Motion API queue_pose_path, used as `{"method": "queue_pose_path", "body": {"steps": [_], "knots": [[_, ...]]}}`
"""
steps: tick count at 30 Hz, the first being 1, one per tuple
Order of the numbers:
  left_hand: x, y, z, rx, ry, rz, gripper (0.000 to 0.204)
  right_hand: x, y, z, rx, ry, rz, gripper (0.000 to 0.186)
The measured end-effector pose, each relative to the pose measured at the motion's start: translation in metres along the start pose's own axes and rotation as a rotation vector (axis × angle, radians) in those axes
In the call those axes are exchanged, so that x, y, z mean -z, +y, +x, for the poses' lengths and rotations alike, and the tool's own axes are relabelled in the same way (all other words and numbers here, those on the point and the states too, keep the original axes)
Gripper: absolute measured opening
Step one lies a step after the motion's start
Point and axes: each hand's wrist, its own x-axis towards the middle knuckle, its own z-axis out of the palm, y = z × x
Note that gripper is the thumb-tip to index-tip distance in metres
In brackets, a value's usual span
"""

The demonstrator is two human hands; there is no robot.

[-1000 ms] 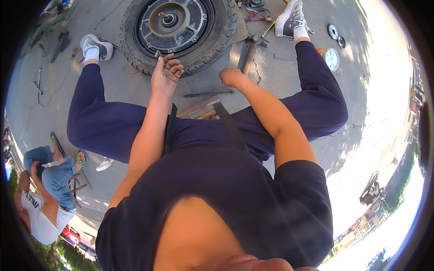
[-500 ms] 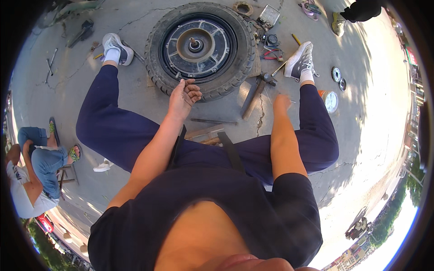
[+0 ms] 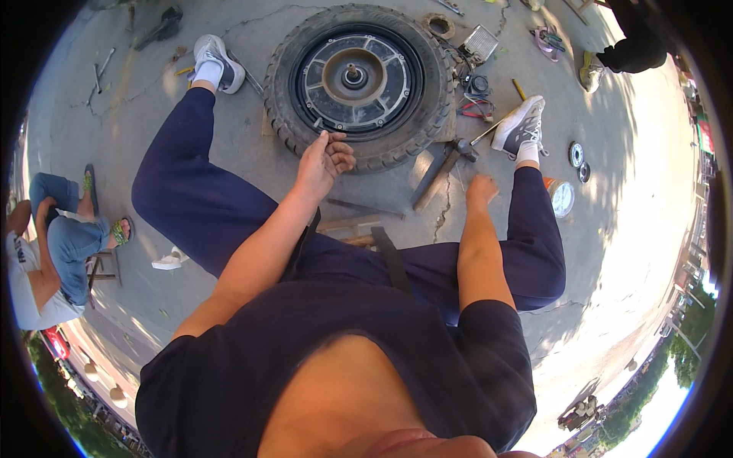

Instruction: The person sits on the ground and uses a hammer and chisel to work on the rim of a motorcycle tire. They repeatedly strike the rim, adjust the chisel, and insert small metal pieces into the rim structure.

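Note:
A tyre [image 3: 389, 149] on a wheel with a dark, bolted hub [image 3: 353, 75] lies flat between my feet. My left hand [image 3: 324, 162] is at the tyre's near-left side, palm up, fingers loosely bent and apart, thumb tip at a small metal fitting [image 3: 319, 124] by the rim; whether it touches cannot be told. My right hand [image 3: 481, 189] hangs beside my right leg with fingers curled; its palm is hidden. Just left of it lies a hammer [image 3: 439, 182], with a long metal bar [image 3: 366, 208] near my lap.
Pliers [image 3: 477, 107], metal parts [image 3: 479, 44] and a can [image 3: 559, 197] lie at the right, wrenches [image 3: 99, 76] at the left. A seated person in jeans [image 3: 61, 237] is at lower left; another person's dark-clad leg [image 3: 630, 53] is at upper right.
My right hand has moved right, away from the tyre to beside my leg. The view has shifted and turned; another person's leg shows at upper right. My left hand stays by the fitting.

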Motion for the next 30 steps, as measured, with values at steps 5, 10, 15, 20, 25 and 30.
{"method": "queue_pose_path", "body": {"steps": [5,10,15,20,25,30], "knots": [[0.004,-0.002,0.001,0.0,0.002,-0.003,0.04,0.005,0.008,-0.005,0.061,0.015,0.0,0.019],[0.002,-0.001,0.002,0.005,-0.003,-0.014,0.04,0.005,0.008,-0.004,0.034,0.011,0.1,0.019],[0.001,-0.001,-0.001,-0.004,0.037,-0.016,0.04,0.023,-0.013,0.0,-0.186,-0.094,0.437,0.032],[-0.005,0.0,-0.001,-0.009,0.017,-0.024,0.04,0.041,-0.005,0.021,-0.211,0.075,0.734,0.043],[0.0,-0.004,0.001,-0.022,0.049,-0.005,0.041,0.148,-0.008,0.01,-0.266,0.196,1.305,0.045],[-0.001,-0.006,0.003,-0.026,0.064,0.001,0.041,0.267,-0.049,-0.054,0.11,0.259,1.854,0.042]]}}
